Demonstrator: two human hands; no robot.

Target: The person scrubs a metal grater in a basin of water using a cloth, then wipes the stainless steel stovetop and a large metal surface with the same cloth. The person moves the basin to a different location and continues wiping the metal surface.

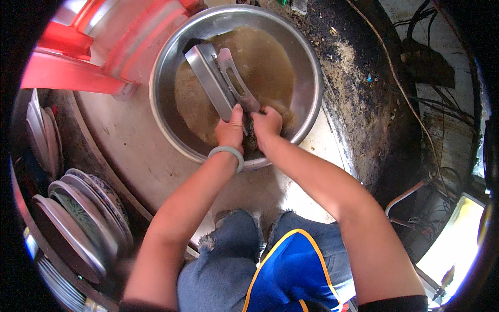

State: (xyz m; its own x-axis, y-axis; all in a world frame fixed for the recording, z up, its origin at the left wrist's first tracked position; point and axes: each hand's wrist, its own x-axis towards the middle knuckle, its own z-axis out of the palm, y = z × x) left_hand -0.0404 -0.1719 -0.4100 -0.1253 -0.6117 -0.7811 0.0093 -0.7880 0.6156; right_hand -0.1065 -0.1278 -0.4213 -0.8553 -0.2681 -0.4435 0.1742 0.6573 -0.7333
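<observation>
A large round metal basin [314, 74] with cloudy brown water [269, 58] stands before me. Low in the basin, my left hand [230, 132] grips the near end of a long metal channel-shaped piece [208, 78], its thumb on top. Beside that piece lies a flat metal part with an oval slot [234, 74]; its near end meets my right hand [268, 123], whose fingers are curled at it. Some dark material, perhaps a scrubber, shows between my hands, partly hidden. Whether the two metal parts are joined, I cannot tell.
A red plastic stool [74, 74] is at the upper left. Plates [70, 230] stand on edge in a rack at the lower left, with more plates [45, 136] above. A dirty, blackened surface [351, 89] and a thin cable [393, 70] lie on the right.
</observation>
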